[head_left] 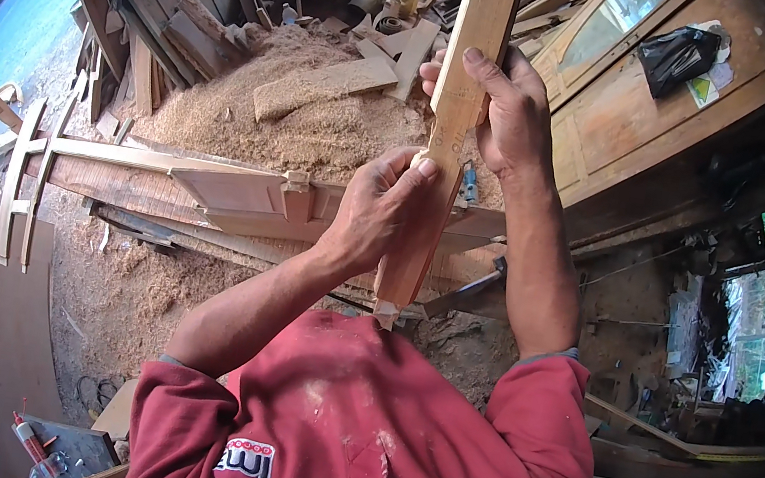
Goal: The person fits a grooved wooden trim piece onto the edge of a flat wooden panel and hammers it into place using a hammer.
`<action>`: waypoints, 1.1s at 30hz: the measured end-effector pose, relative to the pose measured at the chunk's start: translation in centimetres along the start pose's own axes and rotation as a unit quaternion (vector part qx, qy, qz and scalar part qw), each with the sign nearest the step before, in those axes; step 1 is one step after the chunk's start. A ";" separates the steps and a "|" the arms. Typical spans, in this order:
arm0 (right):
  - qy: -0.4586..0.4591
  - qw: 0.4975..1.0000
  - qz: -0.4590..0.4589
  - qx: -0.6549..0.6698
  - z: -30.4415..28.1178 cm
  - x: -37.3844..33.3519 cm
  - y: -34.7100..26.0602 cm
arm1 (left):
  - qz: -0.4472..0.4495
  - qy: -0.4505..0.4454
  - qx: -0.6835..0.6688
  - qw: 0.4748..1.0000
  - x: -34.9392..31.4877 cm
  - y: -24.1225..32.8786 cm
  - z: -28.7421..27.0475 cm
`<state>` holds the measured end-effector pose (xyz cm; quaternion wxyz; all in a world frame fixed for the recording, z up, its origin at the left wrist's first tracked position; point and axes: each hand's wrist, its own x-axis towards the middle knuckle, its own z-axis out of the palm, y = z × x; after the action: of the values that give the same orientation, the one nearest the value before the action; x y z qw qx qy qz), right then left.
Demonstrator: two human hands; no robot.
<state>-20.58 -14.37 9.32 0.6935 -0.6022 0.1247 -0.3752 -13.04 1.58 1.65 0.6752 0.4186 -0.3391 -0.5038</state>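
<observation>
Red shirt foremost, a wooden board points lengthwise away, clasped in both hands.

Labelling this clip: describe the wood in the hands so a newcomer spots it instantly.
Find the sawdust heap at upper centre; across its right side, a long wooden board runs from the top edge down toward the red shirt. The left hand grips it nearer the shirt, the right hand farther up. Unlike the loose planks on the sawdust, it is held up and bears dark handwritten marks.

Lettering on shirt, marks on board
</observation>
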 end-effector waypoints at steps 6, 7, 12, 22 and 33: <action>-0.004 1.000 0.018 -0.015 0.6 -0.4 0.7 | -0.009 -0.009 0.071 0.997 0.1 -1.1 -0.3; -0.005 1.000 0.015 -0.014 1.4 -0.2 0.8 | 0.028 0.017 0.070 0.997 -0.1 -0.9 -0.1; 0.026 0.999 -0.039 -0.003 0.8 -0.9 0.7 | -0.002 0.086 0.153 0.985 -0.2 0.5 0.6; 0.100 0.501 -0.475 -0.717 -3.0 -7.0 -7.1 | 0.118 0.056 0.554 0.822 -2.9 8.7 -10.8; -0.141 0.730 0.051 -0.667 -10.7 -7.6 -1.0 | 0.116 -0.063 0.713 0.688 -2.0 9.7 -17.2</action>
<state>-32.88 -17.18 5.47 0.1418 -0.9486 0.2740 -0.0701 5.40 8.72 3.14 0.2032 0.6986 -0.6840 -0.0531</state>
